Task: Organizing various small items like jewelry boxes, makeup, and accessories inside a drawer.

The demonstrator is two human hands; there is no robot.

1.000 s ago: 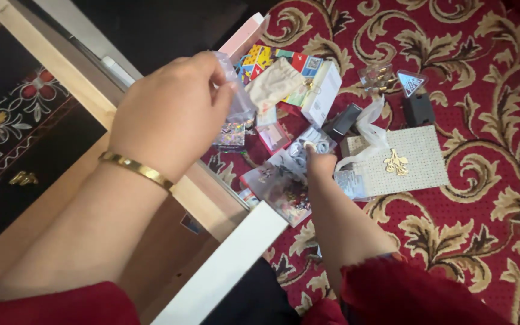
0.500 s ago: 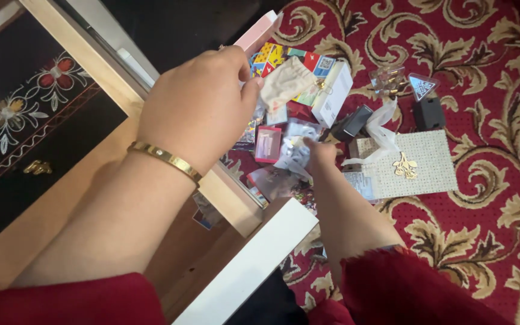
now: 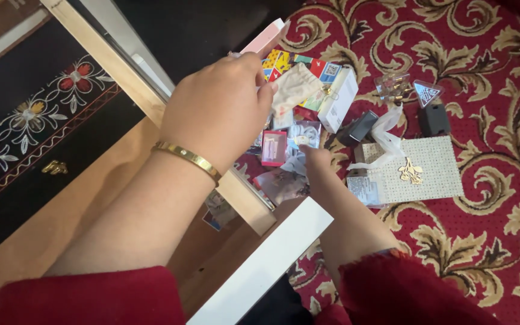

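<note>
Red-sleeved, the right hand (image 3: 315, 161) pinches a clear plastic packet (image 3: 299, 137) from the carpet's clutter mid-sorting, needing a clean lift; left hand's (image 3: 221, 111) grasp is hidden.

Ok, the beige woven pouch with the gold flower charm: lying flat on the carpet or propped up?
Lying flat. The beige woven pouch shows its whole face upward on the red patterned carpet, with the gold charm resting on top.

Left hand (image 3: 221, 111) raised over clutter; right hand (image 3: 315, 161) fingers touching clear packet (image 3: 299, 135) on red carpet (image 3: 482, 229).
</note>
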